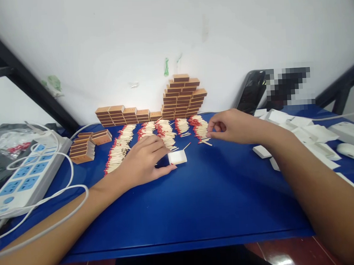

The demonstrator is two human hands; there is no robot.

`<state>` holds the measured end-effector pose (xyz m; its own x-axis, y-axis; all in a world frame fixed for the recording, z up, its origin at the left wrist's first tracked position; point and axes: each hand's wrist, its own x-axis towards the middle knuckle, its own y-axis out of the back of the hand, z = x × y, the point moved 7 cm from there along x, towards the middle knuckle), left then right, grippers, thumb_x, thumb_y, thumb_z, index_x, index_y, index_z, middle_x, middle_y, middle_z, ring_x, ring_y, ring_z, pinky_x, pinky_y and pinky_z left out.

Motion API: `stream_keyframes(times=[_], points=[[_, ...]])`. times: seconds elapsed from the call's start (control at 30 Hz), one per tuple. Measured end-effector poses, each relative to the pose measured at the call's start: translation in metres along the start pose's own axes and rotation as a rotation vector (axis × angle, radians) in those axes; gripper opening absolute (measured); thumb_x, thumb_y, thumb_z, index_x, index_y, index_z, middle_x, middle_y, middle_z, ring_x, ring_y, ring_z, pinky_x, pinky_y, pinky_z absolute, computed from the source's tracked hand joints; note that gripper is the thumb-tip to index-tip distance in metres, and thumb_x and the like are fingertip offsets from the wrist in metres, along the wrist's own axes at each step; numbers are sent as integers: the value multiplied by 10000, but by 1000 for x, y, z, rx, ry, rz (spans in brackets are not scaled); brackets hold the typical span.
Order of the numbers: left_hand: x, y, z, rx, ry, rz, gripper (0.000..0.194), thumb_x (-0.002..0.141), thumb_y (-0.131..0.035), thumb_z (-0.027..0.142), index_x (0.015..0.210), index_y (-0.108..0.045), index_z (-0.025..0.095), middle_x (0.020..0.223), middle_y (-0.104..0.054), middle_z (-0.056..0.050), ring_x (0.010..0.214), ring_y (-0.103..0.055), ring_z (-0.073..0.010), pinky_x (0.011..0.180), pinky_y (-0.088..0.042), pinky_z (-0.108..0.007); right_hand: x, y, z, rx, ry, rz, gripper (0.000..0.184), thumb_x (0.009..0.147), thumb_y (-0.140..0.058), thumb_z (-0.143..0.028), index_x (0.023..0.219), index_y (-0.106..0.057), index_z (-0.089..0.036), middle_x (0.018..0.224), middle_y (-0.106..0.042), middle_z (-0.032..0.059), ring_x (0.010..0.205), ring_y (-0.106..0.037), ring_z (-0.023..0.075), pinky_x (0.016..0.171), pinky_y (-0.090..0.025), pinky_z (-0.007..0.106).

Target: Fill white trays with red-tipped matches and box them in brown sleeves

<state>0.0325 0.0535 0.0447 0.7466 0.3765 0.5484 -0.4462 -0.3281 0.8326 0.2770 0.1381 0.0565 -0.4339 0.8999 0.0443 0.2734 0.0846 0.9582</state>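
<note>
Your left hand (147, 157) holds the white tray (178, 157), likely to keep it still, and right of the tray your right hand (236, 126) touches matches (199, 127), though I can't tell what its grip has.

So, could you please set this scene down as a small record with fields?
left hand: at the white tray, thumb by its near left corner
right hand: fingertips at the rightmost pile; grip unclear
matches: red-tipped, in five piles
boxes: stacked along the wall, more at left
power strip: left
phone: right, leaning
table: blue
</note>
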Motion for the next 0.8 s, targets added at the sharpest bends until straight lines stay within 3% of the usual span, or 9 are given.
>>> stream_keyframes(times=[0.17,0.37,0.6,0.8], points=[[-1,-1,0,-14,1,9,313,1006,-724,430,1134,-719,144,1021,-739,-105,996,-679,-250,933,-583,-410,0,-20,13,16,-75,-213,287,863,-743,-505,870,-754,-219,829,-744,42,702,-632,195,613,-404,320],[0,-1,0,-22,0,-3,323,997,-735,431,1127,-725,136,1031,-747,-112,990,-689,-255,934,-585,-424,-1,-34,3,36,-62,-303,127,916,-663,-320,846,-701,-221,870,-752,43,724,-630,191,653,-428,321],[0,-1,1,-8,-8,-13,325,1007,-717,446,1088,-729,132,1016,-751,-118,983,-698,-259,931,-583,-424,-1,-32,-7,76,48,-248,219,936,-657,-381,783,-615,-230,846,-735,30,722,-606,193,651,-380,327],[1,-1,3,-6,-7,-15,315,1019,-698,445,1087,-727,139,1000,-744,-113,973,-692,-256,925,-583,-418,-10,-22,-53,217,194,-129,260,1002,-603,-456,890,-658,-228,808,-666,21,690,-533,179,637,-373,320]])
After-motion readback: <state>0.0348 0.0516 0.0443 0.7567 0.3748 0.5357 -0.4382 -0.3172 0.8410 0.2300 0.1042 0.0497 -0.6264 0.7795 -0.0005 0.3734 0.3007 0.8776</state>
